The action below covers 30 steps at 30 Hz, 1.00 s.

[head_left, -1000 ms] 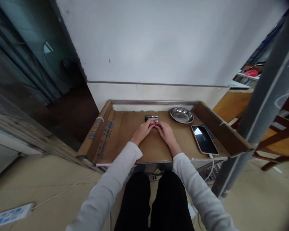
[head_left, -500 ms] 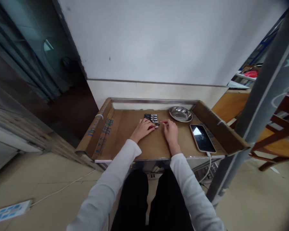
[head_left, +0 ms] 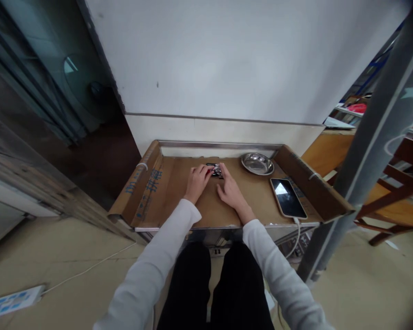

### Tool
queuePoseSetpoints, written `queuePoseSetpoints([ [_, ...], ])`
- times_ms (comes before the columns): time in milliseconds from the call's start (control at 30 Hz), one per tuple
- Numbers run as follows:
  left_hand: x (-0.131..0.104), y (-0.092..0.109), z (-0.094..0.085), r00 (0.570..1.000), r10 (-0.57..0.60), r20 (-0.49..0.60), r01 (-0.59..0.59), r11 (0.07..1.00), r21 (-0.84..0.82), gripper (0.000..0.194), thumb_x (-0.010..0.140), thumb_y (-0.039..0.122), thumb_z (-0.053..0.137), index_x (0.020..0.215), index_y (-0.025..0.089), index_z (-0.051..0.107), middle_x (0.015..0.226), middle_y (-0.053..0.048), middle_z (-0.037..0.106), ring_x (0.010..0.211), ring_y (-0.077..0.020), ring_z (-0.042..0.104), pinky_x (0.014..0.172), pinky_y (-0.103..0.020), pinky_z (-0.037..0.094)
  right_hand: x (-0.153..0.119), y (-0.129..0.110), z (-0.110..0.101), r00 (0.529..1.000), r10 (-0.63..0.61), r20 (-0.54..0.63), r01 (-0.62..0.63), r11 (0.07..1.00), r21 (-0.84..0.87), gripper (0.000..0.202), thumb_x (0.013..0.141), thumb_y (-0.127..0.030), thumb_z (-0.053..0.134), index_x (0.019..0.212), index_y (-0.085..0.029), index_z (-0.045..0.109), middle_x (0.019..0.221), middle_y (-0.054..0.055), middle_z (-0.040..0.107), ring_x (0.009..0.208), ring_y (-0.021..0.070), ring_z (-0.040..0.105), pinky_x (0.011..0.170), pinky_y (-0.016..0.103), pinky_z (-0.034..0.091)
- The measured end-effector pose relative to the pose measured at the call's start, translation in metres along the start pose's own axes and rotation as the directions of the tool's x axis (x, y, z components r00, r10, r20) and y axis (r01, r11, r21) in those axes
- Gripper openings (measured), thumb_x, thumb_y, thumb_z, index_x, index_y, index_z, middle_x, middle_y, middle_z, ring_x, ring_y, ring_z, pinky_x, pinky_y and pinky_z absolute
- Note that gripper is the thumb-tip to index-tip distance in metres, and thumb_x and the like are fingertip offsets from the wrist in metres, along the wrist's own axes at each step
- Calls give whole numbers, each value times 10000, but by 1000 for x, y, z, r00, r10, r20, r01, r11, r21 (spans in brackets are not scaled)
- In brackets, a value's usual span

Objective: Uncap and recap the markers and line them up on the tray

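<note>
A small row of dark cylinders with silver ends (head_left: pixel 216 170) lies on the cardboard-lined table (head_left: pixel 179 192), near its far edge. My left hand (head_left: pixel 196 179) has its fingers curled onto the left side of the row. My right hand (head_left: pixel 229 190) lies flat on the cardboard. Its fingers stretch forward and the tips touch the right side of the row. Most of the cylinders are hidden under the fingers. Both arms wear white sleeves.
A shallow steel dish (head_left: pixel 257 163) stands at the back right. A phone (head_left: pixel 287 198) lies face up at the right, with a white cable hanging from it. Raised cardboard flaps (head_left: pixel 137 183) border both sides. A grey post (head_left: pixel 358 174) stands to the right, and a power strip (head_left: pixel 10 302) lies on the floor.
Both hands have moved forward and left onto the row of cylinders. Half a second ago they were spread apart just in front of it.
</note>
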<state>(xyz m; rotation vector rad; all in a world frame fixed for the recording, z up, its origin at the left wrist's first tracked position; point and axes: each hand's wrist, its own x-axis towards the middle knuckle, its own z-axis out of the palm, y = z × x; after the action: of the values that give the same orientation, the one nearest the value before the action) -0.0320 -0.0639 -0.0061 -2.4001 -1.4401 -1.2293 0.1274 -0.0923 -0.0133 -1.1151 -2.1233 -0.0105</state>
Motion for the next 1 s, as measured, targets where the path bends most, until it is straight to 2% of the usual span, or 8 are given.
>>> queuePoseSetpoints([
  [67,0,-5,0,993,-108,-56,112,991,70,253,906,344,399,1063,242,570,990,-67,610,942,-221,514,830,-365,351,0,5,1,998,56,-18,-57,998,-36,554,825,-165,349,1370,-123,256,1348,139,393,1234,231,358,991,407,338],
  [167,-3,-18,4,952,-273,-137,297,933,205,216,896,287,411,979,226,601,944,-100,600,910,-263,497,777,-395,371,-2,15,0,978,201,-56,-207,967,-150,360,803,-122,368,1119,-152,536,1147,142,512,1064,262,445,904,427,372],
  [233,-5,-27,8,920,-355,-168,388,887,251,210,889,238,407,910,199,612,913,-119,591,897,-274,497,755,-403,388,-5,20,0,963,258,-81,-269,939,-216,287,794,-116,392,1001,-161,585,1026,135,531,957,261,461,844,417,383],
  [367,-7,-33,12,894,-399,-203,439,871,220,209,867,164,403,911,173,607,966,-138,570,915,-273,510,759,-405,418,-8,23,4,952,287,-103,-305,908,-288,246,813,-149,410,984,-170,587,969,127,518,881,245,450,776,377,376],
  [467,-5,-21,9,935,-316,-161,340,927,157,253,858,126,386,1017,169,578,1086,-139,515,938,-245,528,798,-381,428,-8,23,6,945,316,-86,-326,889,-321,216,837,-201,419,971,-177,587,947,124,521,874,246,448,751,363,365],
  [533,-2,-11,8,985,-167,-38,170,981,92,250,866,136,386,1035,180,565,1060,-107,513,918,-210,542,820,-346,432,-7,23,7,941,330,-77,-336,880,-336,196,845,-247,436,949,-177,587,936,123,527,879,251,448,745,362,359],
  [633,-1,2,12,991,34,131,-34,999,0,196,882,210,416,1017,196,558,992,-64,523,895,-179,548,832,-314,437,-6,23,8,943,324,-71,-329,884,-331,199,849,-316,456,926,-184,583,928,115,533,881,252,452,750,361,350],
  [1000,0,3,22,981,26,193,-39,997,64,96,851,235,498,859,191,583,875,-63,541,866,-205,529,801,-333,437,-6,30,9,931,336,-143,-365,865,-344,193,887,-281,403,882,-181,568,880,112,553,838,233,460,717,342,334],
])
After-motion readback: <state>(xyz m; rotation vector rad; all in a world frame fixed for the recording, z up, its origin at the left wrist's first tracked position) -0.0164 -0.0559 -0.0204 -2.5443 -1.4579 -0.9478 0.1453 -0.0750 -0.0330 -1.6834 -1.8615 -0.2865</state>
